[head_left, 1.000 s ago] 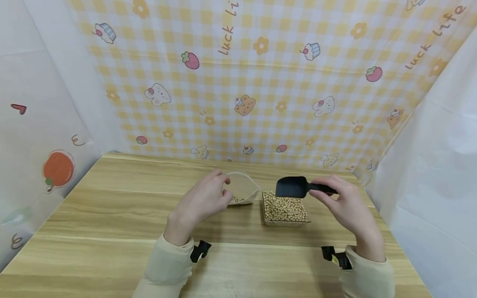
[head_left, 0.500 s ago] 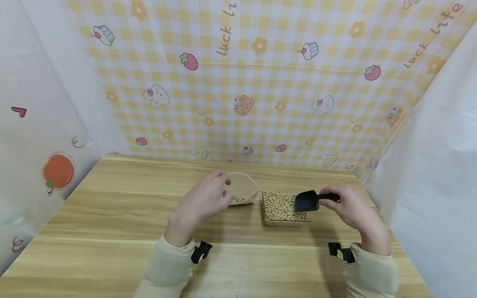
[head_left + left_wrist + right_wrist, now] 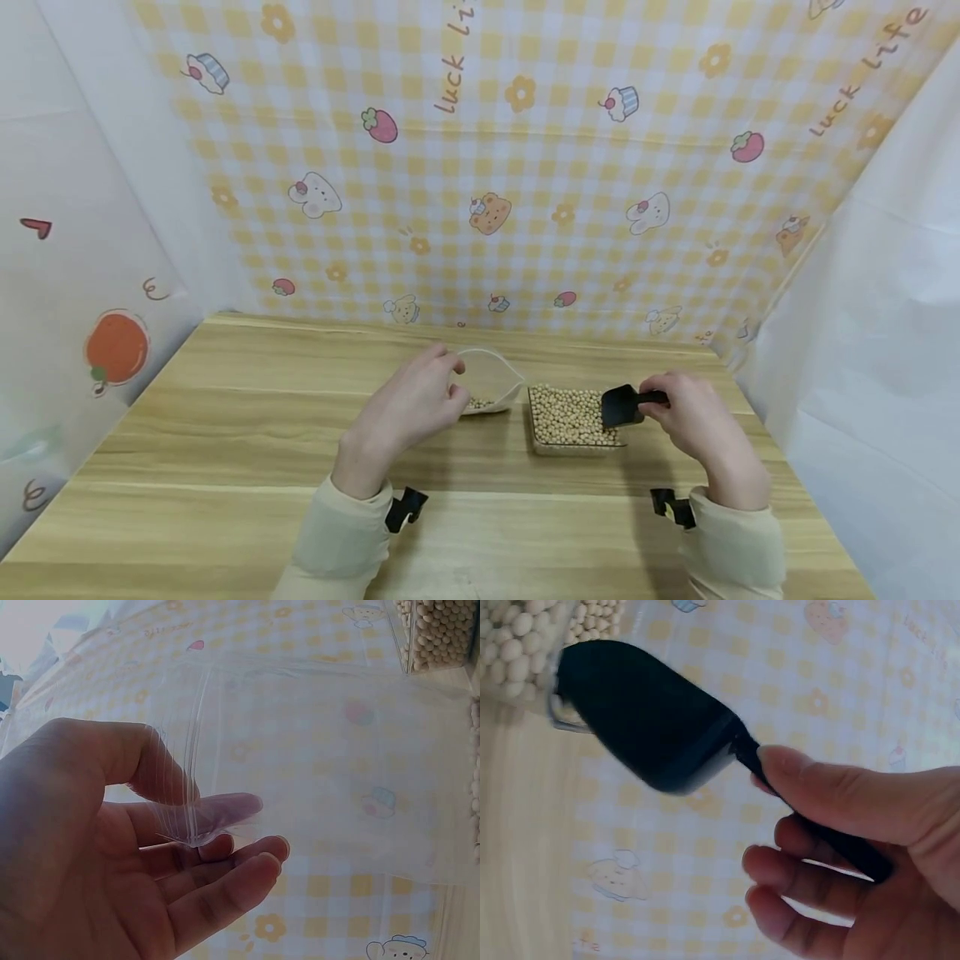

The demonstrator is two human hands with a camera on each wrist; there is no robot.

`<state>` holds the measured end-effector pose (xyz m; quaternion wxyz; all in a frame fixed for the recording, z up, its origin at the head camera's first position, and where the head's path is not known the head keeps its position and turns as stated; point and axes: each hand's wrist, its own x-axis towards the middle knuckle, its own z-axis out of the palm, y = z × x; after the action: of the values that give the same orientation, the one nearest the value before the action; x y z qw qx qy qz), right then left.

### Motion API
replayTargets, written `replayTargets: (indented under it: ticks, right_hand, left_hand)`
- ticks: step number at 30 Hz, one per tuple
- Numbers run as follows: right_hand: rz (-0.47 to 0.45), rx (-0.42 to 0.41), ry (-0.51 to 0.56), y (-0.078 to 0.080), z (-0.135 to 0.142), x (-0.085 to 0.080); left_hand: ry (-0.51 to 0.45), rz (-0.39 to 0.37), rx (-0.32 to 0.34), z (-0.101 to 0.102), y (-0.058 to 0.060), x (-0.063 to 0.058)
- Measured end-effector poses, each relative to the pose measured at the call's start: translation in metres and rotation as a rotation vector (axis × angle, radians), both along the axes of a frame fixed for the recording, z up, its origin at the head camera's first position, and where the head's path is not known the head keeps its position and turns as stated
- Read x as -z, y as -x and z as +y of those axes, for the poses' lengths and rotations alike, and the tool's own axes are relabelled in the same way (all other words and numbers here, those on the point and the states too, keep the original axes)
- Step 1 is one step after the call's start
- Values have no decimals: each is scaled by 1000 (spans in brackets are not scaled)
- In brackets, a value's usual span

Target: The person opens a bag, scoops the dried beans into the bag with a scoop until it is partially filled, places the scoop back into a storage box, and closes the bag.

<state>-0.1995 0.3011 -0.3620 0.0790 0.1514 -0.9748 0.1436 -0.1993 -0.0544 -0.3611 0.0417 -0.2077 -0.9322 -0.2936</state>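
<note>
My left hand (image 3: 412, 400) pinches the rim of a clear zip bag (image 3: 322, 765) between thumb and index finger. The bag's mouth gapes, and a few pale soybeans (image 3: 480, 402) lie in its bottom. To its right stands a clear rectangular box (image 3: 577, 450) full of soybeans (image 3: 566, 414). My right hand (image 3: 697, 421) grips the handle of a black scoop (image 3: 622, 407). The scoop's front edge meets the beans at the box's right side. Its bowl covers part of the box rim in the right wrist view, so how deep the tip sits cannot be told.
Bag and box stand near the back of a wooden table (image 3: 480, 542). Behind rises a yellow checked cloth (image 3: 450, 250) with cartoon prints. White sheets hang at the left and right (image 3: 862, 350). A black strap piece (image 3: 405, 508) sits on each wrist.
The scoop in my right hand has come down from above the box's back edge and shifted right, to the beans at the box's right side. My left hand and the bag have stayed put.
</note>
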Motion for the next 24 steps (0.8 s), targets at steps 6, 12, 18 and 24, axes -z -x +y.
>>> replayTargets:
  ticks: [6, 12, 18, 24]
  right_hand:
    - [-26, -46, 27, 13, 8, 13]
    - [-8, -114, 67, 24, 13, 31]
    - [-57, -121, 141, 28, 19, 44]
    - [-119, -109, 231, 32, 26, 58]
  left_hand:
    - [-1, -13, -5, -1, -1, -1]
    - [2, -23, -14, -1, -2, -2]
    - [0, -15, 3, -1, -2, -3]
    - [1, -20, -1, -2, -3, -2]
